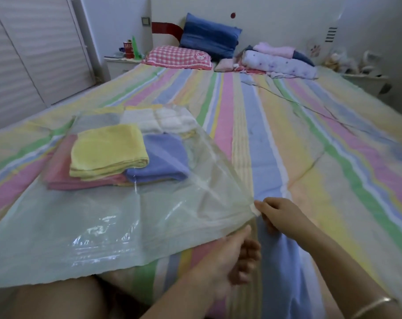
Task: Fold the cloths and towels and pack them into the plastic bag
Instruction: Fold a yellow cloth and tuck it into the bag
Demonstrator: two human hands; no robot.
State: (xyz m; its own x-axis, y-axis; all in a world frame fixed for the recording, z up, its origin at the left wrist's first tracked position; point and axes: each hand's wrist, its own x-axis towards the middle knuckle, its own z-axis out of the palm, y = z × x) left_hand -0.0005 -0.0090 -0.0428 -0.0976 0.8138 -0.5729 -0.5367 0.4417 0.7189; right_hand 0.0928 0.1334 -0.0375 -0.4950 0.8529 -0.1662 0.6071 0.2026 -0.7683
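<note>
Plastic bag (126, 222): lies flat on the near left part of the bed, clear and wide, its near edge hanging just over the mattress edge.
Contents: a folded yellow towel (108, 150) on top of a pink towel (59, 171), a blue towel (165, 157) touching them on the right, and a white cloth (158, 120) behind, all showing through the film at the bag's far end.
Stage, as I judge it: the folding looks done and the stack sits inside; what remains is closing or tidying the open end.
Right hand (280, 217): thumb and forefinger pinch the bag's right corner, lifting it a little so that the film pulls taut towards the stack.
Left hand (232, 256): just below that corner, thumb raised against the bag's edge, fingers curled underneath; whether it grasps the film I cannot tell.
Handling: the film is thin, light and slick, likely to slip from a loose pinch and to crease. The towels are soft and will slide if the bag is tilted.
Where to hold: at the corners or along the open edge, both hands apart, keeping the stack level.
Bed sheet (310, 134): pastel stripes, with a thin cable (299, 104) lying across it.
Further off: a checked pillow (177, 57), a blue pillow (209, 38) and rolled bedding (280, 63) at the headboard.
</note>
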